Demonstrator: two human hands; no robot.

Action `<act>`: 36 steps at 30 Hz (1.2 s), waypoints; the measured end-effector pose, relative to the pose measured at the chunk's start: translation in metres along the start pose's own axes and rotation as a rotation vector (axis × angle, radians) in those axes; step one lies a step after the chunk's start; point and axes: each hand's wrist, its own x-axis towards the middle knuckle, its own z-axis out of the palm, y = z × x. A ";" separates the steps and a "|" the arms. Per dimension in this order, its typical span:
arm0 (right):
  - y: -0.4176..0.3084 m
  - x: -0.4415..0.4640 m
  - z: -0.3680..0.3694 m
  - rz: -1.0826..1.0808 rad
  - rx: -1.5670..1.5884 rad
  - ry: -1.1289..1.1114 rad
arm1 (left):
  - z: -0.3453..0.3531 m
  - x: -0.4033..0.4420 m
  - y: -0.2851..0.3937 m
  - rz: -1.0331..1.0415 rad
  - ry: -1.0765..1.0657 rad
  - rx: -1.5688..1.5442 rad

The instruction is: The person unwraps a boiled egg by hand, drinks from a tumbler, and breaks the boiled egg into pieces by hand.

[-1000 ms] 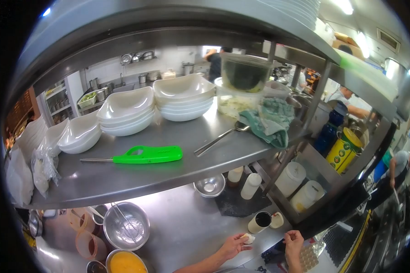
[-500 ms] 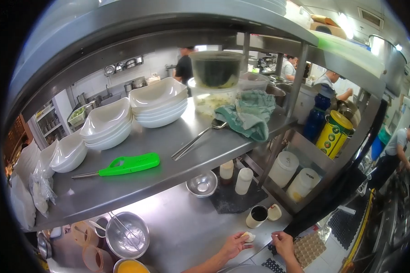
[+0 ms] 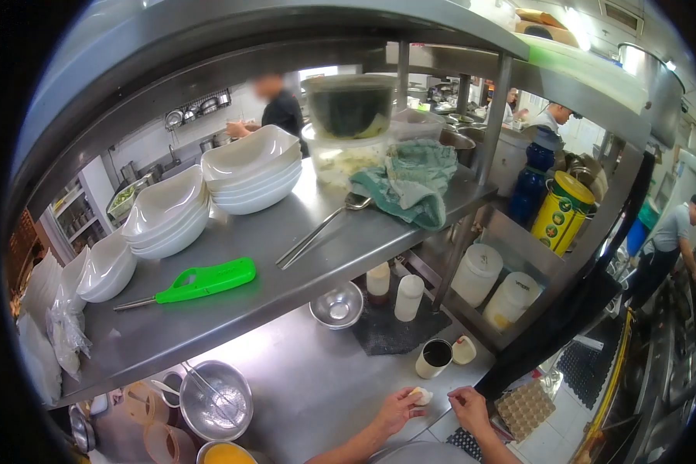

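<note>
Low at the counter's right front edge, my left hand [image 3: 397, 411] pinches a small white piece with a yellowish edge [image 3: 421, 396]; its exact kind is too small to make out. My right hand [image 3: 470, 410] is just to the right of it, fingers curled and pinched together, and whatever may be between the fingertips is hidden. Beyond both hands stands an open white tub with dark contents [image 3: 438, 353]. Beside that tub lies a small cream-coloured lid or cup [image 3: 464, 350]. A pale round rim [image 3: 417, 454] shows below my wrists.
Above the counter, a steel shelf [image 3: 232, 325] carries stacked white bowls [image 3: 255, 174], a green lighter [image 3: 209, 280], tongs [image 3: 317, 236] and a cloth [image 3: 410, 182]. A whisk stands in a metal bowl [image 3: 216, 402] at left. Egg trays [image 3: 524, 408] lie lower right. Other people work behind.
My right hand has come slightly closer to my left, which keeps its pinch on the white piece. The view has shifted a little. A person in dark clothing behind the shelf shows more fully.
</note>
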 end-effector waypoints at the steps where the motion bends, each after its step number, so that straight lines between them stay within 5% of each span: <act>1: 0.000 0.000 0.001 0.009 -0.007 -0.008 | 0.003 -0.001 0.001 0.000 0.012 0.012; 27: 0.000 -0.011 0.012 0.016 0.013 -0.116 | 0.002 -0.004 -0.005 -0.017 0.081 0.061; 36: -0.016 -0.012 0.004 0.223 0.050 -0.214 | -0.002 -0.005 -0.009 0.007 0.056 0.040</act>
